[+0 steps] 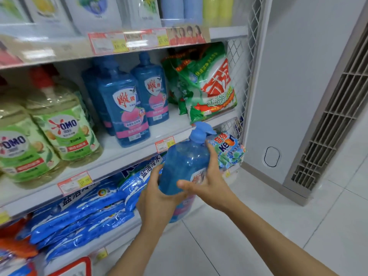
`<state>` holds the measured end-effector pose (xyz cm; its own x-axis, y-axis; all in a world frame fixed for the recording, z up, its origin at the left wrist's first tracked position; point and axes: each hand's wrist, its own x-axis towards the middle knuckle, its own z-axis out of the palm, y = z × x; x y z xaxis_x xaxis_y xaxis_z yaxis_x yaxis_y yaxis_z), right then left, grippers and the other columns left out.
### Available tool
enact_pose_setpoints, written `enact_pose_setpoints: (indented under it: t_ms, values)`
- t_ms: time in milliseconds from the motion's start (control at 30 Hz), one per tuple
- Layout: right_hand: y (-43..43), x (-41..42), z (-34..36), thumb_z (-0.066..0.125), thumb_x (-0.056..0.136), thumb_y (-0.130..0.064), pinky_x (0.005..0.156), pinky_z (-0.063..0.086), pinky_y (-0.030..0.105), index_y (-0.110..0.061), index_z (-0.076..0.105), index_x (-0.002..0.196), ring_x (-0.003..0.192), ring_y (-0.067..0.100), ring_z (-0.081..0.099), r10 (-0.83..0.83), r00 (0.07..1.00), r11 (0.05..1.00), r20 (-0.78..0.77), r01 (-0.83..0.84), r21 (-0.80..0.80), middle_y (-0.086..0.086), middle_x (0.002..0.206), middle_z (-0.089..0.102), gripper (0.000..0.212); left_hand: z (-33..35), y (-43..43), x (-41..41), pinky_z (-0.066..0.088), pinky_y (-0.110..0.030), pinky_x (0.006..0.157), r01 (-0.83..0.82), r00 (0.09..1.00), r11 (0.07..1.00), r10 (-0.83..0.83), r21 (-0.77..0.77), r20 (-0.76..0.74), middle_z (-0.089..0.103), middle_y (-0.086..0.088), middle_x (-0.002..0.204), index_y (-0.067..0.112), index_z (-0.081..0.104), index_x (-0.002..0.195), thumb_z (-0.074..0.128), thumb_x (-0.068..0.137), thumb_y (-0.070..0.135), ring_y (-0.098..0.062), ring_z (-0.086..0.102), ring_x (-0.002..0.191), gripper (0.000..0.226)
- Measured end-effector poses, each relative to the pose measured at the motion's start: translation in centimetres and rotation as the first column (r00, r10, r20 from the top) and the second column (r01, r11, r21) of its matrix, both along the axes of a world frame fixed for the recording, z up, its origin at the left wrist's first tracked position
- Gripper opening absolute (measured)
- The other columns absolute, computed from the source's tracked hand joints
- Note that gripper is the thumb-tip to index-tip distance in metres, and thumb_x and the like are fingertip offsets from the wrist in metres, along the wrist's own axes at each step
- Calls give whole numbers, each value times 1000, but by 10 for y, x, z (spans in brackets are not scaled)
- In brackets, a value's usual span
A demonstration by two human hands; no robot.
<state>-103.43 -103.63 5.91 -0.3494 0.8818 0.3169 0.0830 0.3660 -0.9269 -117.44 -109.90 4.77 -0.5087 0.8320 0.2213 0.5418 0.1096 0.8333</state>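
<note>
Two shelf bottles (pixel 123 108) above; left hand (pixel 157 198), right hand (pixel 213 187) grip pump bottle (pixel 185 166).

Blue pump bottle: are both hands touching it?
Touching. Head view shows the left hand cupping the base of the blue pump bottle, the right hand wrapped round its side.

Bright, even lighting. Soft shadows under the shelves (pixel 123 154). Left edge blurred; wide-angle distortion bends frame edges. Glare on price tags (pixel 137 41).
</note>
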Motion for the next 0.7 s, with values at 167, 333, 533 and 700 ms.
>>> enact_pose_setpoints:
  t_ms: [167, 333, 533, 700]
  values:
    - [7, -16, 33, 90, 48, -52, 95, 41, 5, -44, 26, 141, 119, -16, 48, -161, 969, 985, -189, 171, 36, -37, 127, 49, 113, 51, 2, -6, 43, -29, 73, 29, 993, 996, -20, 80, -113, 61, 28, 100, 63, 35, 123, 66, 39, 80, -6, 60, 99, 91]
    - [30, -31, 72, 91, 56, -45, 105, 49, 39, -35, 33, 143, 124, 5, 56, -258, 873, 953, -415, 300, 38, -17, 135, 55, 105, 96, 18, -35, 37, -24, 105, 265, 939, 944, -206, 198, -275, 38, 33, 142, 53, 32, 141, 75, 66, 66, 4, 37, 132, 87]
    - [77, -57, 103, 92, 65, -36, 97, 41, 6, -38, 23, 143, 118, -19, 46, -339, 753, 903, -564, 429, 29, -36, 131, 36, 104, 102, 50, -89, 3, -36, 122, 108, 753, 994, -69, 20, -655, 4, 0, 165, 27, 21, 155, 66, 90, 37, -19, -2, 151, 80]
    - [116, -75, 102, 92, 63, -41, 110, 33, 11, -34, 25, 147, 133, -6, 39, -337, 809, 885, -481, 447, 133, -28, 141, 37, 108, 89, 73, -113, -9, -40, 117, -8, 635, 997, -52, -74, -770, -26, -1, 159, 32, -2, 154, 65, 89, 39, -25, -26, 146, 94]
